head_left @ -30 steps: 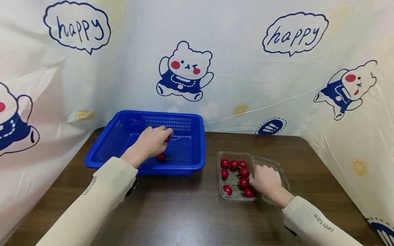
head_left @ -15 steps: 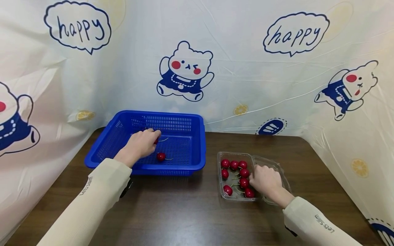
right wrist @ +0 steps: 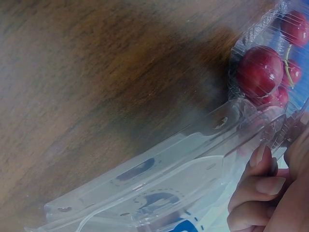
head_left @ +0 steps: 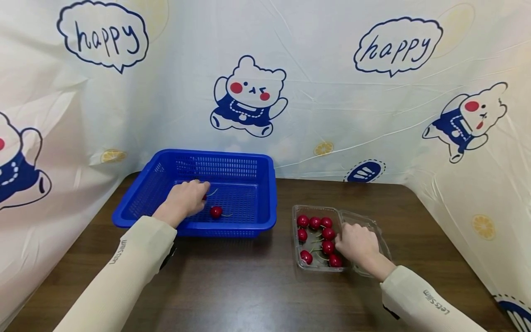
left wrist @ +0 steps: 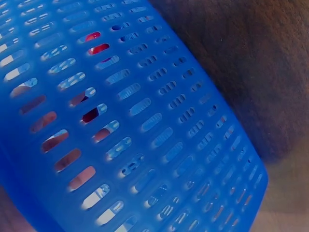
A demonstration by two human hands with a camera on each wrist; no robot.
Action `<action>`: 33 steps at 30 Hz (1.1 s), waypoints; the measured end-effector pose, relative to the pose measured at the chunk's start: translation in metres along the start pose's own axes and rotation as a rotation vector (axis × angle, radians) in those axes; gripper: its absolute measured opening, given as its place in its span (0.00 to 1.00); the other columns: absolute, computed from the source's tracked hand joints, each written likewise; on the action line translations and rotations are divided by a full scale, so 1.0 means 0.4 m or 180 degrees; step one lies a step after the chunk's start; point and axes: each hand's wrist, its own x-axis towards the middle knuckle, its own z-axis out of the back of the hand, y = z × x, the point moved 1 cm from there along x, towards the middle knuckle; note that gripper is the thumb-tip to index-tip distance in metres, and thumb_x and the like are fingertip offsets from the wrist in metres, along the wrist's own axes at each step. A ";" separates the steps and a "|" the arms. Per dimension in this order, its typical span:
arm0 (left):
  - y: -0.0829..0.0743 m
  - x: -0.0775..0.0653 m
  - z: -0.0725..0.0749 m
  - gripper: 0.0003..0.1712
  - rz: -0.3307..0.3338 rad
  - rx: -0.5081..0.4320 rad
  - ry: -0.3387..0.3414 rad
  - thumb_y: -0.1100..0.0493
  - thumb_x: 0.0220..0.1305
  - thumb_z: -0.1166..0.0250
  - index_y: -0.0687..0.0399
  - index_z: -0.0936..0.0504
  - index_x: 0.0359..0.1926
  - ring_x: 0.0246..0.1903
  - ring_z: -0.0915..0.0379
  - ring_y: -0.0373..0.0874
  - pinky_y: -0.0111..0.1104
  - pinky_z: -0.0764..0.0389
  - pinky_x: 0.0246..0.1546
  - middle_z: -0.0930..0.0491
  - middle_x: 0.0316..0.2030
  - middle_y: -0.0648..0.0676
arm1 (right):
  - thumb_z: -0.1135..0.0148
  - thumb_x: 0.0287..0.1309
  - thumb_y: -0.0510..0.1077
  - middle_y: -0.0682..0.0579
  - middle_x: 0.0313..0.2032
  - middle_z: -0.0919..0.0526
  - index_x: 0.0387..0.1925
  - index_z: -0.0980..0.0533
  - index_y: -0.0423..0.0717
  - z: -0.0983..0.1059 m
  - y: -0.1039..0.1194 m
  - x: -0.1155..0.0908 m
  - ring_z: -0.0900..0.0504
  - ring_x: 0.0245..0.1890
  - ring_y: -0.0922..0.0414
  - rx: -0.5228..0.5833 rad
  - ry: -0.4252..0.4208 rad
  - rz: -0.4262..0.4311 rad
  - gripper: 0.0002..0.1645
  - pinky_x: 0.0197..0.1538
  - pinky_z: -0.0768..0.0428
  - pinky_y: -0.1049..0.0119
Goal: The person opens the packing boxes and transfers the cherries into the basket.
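Note:
Inside the blue plastic basket (head_left: 232, 226), my left hand (head_left: 184, 199) pinches a cherry (head_left: 204, 197) low over the basket floor, its green stem sticking out to the right. Another cherry (head_left: 216, 212) lies on that floor just in front of the hand. The left wrist view looks through the slotted basket wall (left wrist: 145, 106), with bits of red and of fingers showing in the slots. My right hand (head_left: 357, 245) grips the hinged side of a clear plastic clamshell box (head_left: 296, 249), its curled fingers (right wrist: 263, 186) at the plastic edge. Several red cherries (head_left: 328, 247) with stems lie in the box.
The clamshell's clear lid (head_left: 383, 246) is folded out flat to the right, partly under my right hand. Basket and box stand apart on a brown wooden table (head_left: 249, 286). A printed white curtain (head_left: 315, 106) hangs close behind and at both sides.
My left hand has moved left and slightly toward me inside the basket, taking the pinched cherry with it and lowering it. The right hand and box have stayed put.

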 end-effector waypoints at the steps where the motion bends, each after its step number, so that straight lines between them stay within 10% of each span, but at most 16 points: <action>1: 0.001 0.000 -0.001 0.15 0.0005 0.0025 0.0006 0.65 0.60 0.39 0.66 0.21 0.48 0.31 0.21 0.59 0.55 0.17 0.35 0.16 0.39 0.68 | 0.43 0.51 0.43 0.39 0.18 0.18 0.17 0.27 0.42 0.000 0.000 0.000 0.24 0.14 0.45 0.0001 0.0001 -0.0001 0.12 0.13 0.27 0.53; 33: 0.019 -0.003 -0.009 0.10 0.0057 -0.0006 0.0192 0.64 0.58 0.36 0.64 0.20 0.41 0.26 0.23 0.55 0.58 0.20 0.44 0.15 0.32 0.65 | 0.43 0.51 0.44 0.40 0.17 0.19 0.17 0.27 0.42 0.000 0.000 0.001 0.24 0.14 0.46 0.0019 0.0021 -0.0029 0.12 0.13 0.27 0.53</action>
